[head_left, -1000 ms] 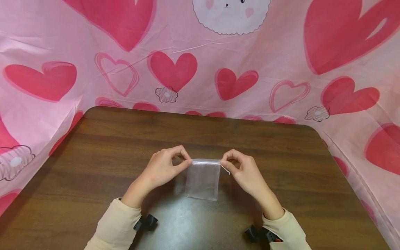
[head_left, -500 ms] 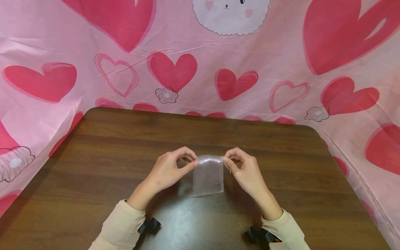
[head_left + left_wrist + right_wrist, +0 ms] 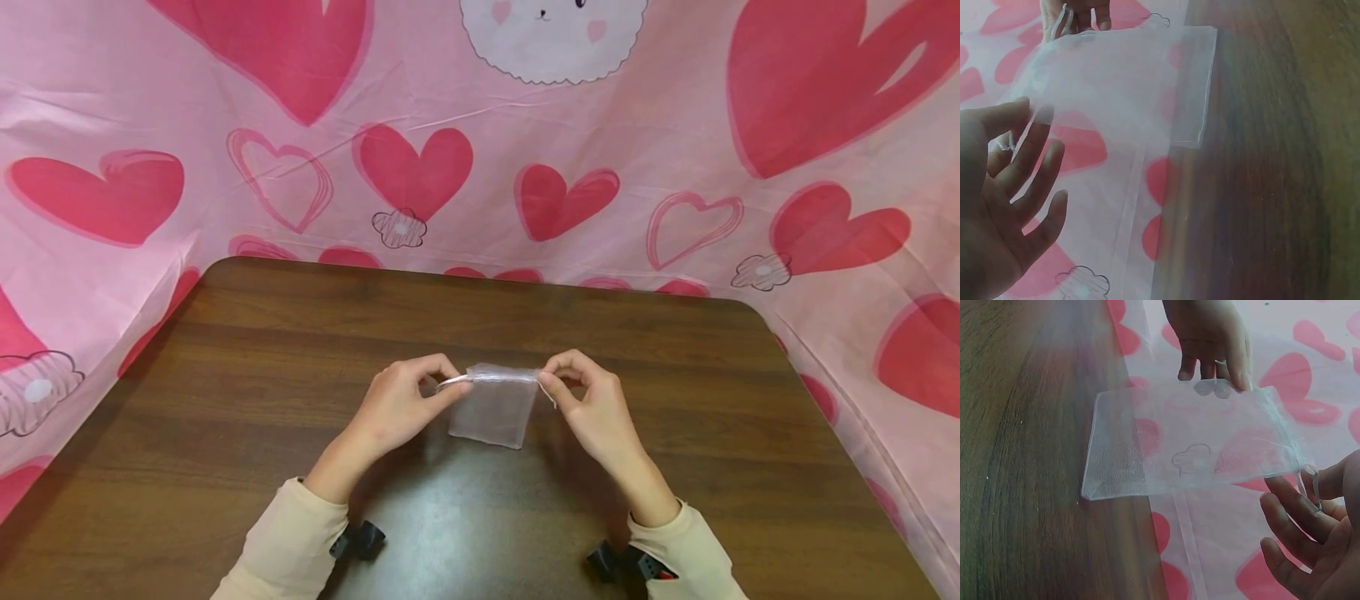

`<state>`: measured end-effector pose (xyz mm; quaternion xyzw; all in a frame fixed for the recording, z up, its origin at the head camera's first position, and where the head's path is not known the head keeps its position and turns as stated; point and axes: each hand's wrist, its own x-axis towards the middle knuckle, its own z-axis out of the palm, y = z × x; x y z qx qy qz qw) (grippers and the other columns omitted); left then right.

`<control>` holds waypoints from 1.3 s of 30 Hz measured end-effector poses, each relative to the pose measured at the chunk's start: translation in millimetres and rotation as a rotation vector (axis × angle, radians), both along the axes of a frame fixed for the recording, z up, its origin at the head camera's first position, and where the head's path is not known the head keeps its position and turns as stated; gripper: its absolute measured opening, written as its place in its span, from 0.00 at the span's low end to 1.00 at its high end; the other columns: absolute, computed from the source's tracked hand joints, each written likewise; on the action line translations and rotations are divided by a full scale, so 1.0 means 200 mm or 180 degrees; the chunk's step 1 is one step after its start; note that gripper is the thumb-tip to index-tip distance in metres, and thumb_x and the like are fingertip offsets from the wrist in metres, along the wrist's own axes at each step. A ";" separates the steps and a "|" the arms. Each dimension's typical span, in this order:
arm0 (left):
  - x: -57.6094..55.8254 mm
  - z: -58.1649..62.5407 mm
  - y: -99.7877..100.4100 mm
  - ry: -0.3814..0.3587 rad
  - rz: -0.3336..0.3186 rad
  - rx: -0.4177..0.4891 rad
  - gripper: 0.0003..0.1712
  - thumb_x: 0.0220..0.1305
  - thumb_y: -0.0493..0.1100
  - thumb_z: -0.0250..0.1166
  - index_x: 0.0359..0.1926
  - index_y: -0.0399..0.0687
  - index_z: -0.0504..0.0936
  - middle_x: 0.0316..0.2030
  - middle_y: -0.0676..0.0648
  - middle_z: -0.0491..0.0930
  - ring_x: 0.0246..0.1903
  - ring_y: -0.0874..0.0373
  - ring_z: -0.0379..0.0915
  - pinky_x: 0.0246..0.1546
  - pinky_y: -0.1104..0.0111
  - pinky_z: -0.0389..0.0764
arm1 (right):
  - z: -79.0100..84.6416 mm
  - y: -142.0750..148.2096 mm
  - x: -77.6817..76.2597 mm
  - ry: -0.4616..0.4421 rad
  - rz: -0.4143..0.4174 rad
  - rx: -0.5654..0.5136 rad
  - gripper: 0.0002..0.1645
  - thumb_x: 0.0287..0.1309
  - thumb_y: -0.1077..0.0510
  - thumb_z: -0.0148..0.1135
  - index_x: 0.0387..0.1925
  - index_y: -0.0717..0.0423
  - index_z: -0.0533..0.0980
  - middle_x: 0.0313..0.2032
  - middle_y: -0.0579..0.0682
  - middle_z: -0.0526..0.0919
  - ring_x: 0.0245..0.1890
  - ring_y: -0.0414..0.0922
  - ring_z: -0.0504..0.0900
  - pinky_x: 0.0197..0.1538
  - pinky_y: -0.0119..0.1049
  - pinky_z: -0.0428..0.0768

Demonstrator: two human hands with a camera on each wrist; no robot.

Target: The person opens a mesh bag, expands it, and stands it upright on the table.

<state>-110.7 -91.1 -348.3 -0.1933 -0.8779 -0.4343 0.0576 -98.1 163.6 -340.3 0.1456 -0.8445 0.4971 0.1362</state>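
A sheer white drawstring pouch (image 3: 492, 412) hangs between my two hands above the table, its mouth at the top and slightly gathered. At the top left corner, my left hand (image 3: 399, 406) pinches the pouch between thumb and forefinger. A white drawstring (image 3: 453, 381) lies across those fingertips. My right hand (image 3: 592, 402) pinches the opposite top corner, and a short loop of cord dangles beside its thumb. In the right wrist view, the see-through mesh (image 3: 1179, 440) looks flat. The left wrist view shows the other fingers (image 3: 1041, 194) of my left hand spread loosely.
Beneath the hands is a dark wood-grain table (image 3: 300, 333) with rounded far corners. A pink cloth (image 3: 495, 100) with red hearts hangs behind it and along both sides. Black camera mounts (image 3: 367, 540) sit at both wrists, by the cream sleeves.
My left hand has shifted slightly right, closer to the right hand. The pouch's top edge has bunched a little and its lower edge has risen. A length of drawstring now shows at my left fingers.
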 end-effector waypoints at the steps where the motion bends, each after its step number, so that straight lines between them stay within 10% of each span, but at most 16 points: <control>1: 0.00 0.00 0.00 0.0010 0.0022 0.0011 0.07 0.60 0.53 0.72 0.29 0.65 0.81 0.30 0.63 0.81 0.32 0.59 0.76 0.37 0.61 0.74 | 0.00 0.00 0.00 -0.0001 0.0002 -0.0005 0.05 0.60 0.62 0.68 0.32 0.56 0.78 0.28 0.46 0.84 0.28 0.39 0.80 0.37 0.35 0.77; 39: 0.00 -0.02 0.03 0.0128 0.0328 0.0613 0.05 0.62 0.47 0.71 0.35 0.56 0.83 0.27 0.64 0.84 0.30 0.63 0.76 0.36 0.64 0.76 | -0.02 -0.02 0.01 -0.0129 -0.0017 -0.0192 0.07 0.63 0.58 0.66 0.41 0.57 0.81 0.32 0.51 0.87 0.34 0.43 0.85 0.40 0.36 0.80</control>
